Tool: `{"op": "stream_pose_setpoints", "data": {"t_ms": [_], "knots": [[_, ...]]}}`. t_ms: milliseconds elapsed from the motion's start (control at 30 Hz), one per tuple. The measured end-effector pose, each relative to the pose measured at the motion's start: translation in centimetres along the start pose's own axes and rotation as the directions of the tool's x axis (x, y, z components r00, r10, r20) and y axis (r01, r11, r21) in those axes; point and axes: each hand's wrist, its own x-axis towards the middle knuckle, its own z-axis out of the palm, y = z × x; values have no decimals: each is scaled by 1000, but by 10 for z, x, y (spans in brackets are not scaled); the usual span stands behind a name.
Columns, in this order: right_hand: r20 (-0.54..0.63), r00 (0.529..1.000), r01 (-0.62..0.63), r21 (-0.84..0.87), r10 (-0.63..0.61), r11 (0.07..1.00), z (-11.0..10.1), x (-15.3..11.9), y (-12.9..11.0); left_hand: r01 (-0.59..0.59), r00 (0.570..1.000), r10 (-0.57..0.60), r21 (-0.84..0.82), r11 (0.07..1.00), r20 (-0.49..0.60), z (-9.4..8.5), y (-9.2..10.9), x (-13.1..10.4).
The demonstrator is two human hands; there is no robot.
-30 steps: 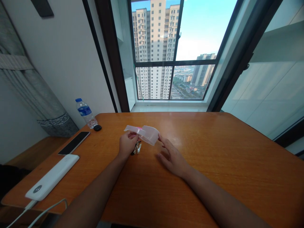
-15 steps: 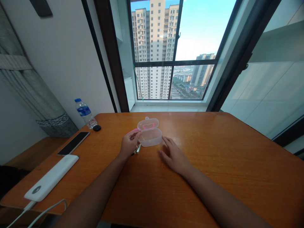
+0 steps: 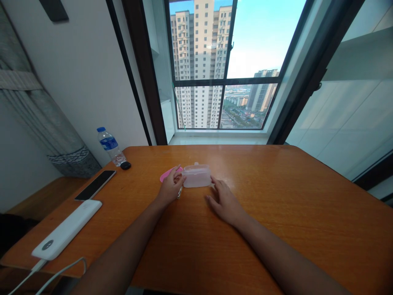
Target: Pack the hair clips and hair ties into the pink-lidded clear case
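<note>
A small clear plastic box (image 3: pixel 197 176) is near the middle of the wooden table, its lid flap no longer standing up behind it. My left hand (image 3: pixel 172 186) grips the box's left end between thumb and fingers. At the box's right end is my right hand (image 3: pixel 223 200), fingers apart, the fingertips at its corner. A pink oval item (image 3: pixel 166 174) lies behind and left of my left hand, which partly hides it. Small metal objects (image 3: pixel 179 192), perhaps keys, show just below the left fingers, mostly covered.
On the table's left side lie a white power bank (image 3: pixel 67 229) with a cable, a dark phone (image 3: pixel 95 185) and a round black item (image 3: pixel 125 165). A water bottle (image 3: pixel 111 146) stands near the left edge. The table (image 3: pixel 291 196) reaches toward a window.
The box's raised lid has come down, and the box has shifted slightly right. My left hand has moved a little right with it, uncovering more of the pink item. My right hand stays nearly still.
</note>
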Motion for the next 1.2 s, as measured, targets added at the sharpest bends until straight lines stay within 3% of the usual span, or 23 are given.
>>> {"op": "stream_pose_setpoints", "data": {"t_ms": [267, 433, 600, 700, 800, 900, 1000, 1200], "knots": [[-83, 997, -3, 0, 3, 1000, -2, 2, -1, -82, 996, 85, 120, 989, -19, -3, 10, -3], [-133, 988, 84, 69, -75, 994, -11, 5, -6, -96, 986, 119, 190, 977, -114, -9, 15, -2], [86, 989, 106, 149, -120, 983, -14, 3, -12, -73, 973, 152, 394, 916, -174, -14, 6, 3], [226, 965, 96, 162, -131, 982, -11, 0, -13, -77, 971, 189, 553, 830, -148, -21, 2, 6], [303, 941, 105, 159, -150, 982, -8, -1, -14, -46, 969, 183, 608, 792, -165, -31, -4, 11], [323, 933, 117, 148, -160, 982, -7, -1, -14, 36, 968, 109, 556, 830, -227, -40, -14, 17], [325, 932, 117, 144, -159, 983, -8, -1, -13, 141, 951, -41, 314, 939, -306, -46, -28, 23], [328, 932, 114, 149, -158, 982, -8, 0, -14, 163, 949, -89, 228, 960, -303, -48, -43, 29]]}}
